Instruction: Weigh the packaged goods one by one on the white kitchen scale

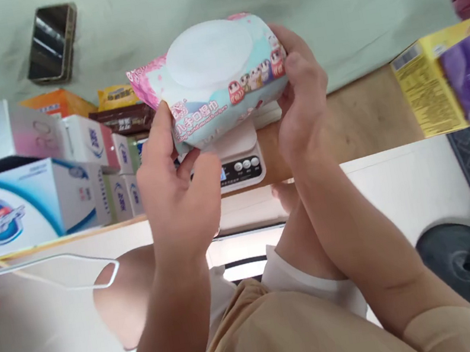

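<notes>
wipes pack [219,79] held by left hand [178,185], right hand [300,111] (over scale [239,160])

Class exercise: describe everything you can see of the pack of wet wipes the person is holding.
The wet wipes pack is a soft plastic pouch, pale blue and pink, with a white oval lid on top and cartoon dolls along its front. It lies lengthwise, held above a small white scale, with the left hand and right hand gripping its ends.

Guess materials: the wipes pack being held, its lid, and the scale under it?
Wipes pack: soft printed plastic film, glossy, by the crimped pink end seal and the creases where both hands grip it. Lid: looks like rigid matte white plastic, smooth and oval. Scale: likely moulded white plastic, semi-gloss, with a dark button panel.
</notes>
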Demonstrator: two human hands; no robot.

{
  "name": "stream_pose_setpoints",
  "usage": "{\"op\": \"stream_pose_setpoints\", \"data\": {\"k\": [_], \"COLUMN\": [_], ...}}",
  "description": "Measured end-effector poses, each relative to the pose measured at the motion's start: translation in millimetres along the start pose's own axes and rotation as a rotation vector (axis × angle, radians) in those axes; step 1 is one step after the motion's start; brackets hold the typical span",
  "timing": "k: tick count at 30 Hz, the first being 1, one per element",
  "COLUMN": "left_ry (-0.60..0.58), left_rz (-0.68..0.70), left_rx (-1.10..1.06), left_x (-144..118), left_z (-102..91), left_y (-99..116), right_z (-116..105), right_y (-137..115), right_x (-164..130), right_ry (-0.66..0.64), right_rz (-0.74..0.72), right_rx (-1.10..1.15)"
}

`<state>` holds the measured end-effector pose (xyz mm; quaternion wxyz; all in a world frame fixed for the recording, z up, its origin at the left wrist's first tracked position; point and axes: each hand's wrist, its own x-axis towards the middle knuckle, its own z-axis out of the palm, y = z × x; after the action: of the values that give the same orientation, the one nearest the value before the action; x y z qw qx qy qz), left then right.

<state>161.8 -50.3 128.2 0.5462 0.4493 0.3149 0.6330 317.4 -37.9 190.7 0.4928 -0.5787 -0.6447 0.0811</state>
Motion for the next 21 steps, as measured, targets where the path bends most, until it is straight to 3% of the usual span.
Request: {"op": "stream_pose_setpoints", "data": {"k": [2,4,7,10,12,15,21], "left_ry": [-0.018,0.015,0.158,0.100,0.029,-0.010,0.031], "left_rz": [-0.005,0.056,0.324,0.552,0.567,0.481,0.462], "left_rx": [0.052,0.158,0.285,0.272,0.255,0.248,0.209], "left_x": [-9,-17,-38,-64,-79,-89,-74], "left_z": [-10.9,-22.6,-38.0,-44.5,-43.9,-40.1,-40.3], "left_y": [-11,-22,-32,-40,-44,-51,-53], "right_z": [3,1,-6,-11,-13,-12,-11], "right_y": [0,1,1,-2,-4,-3,9], "right_x": [-2,-2,3,9,11,12,15], "right_ry": [-0.026,0.038,0.261,0.361,0.356,0.342,0.315], "right_rz": [-0.037,0.020,0.262,0.434,0.457,0.475,0.428], "right_rx": [0.058,0.111,0.173,0.166,0.162,0.154,0.172]}}
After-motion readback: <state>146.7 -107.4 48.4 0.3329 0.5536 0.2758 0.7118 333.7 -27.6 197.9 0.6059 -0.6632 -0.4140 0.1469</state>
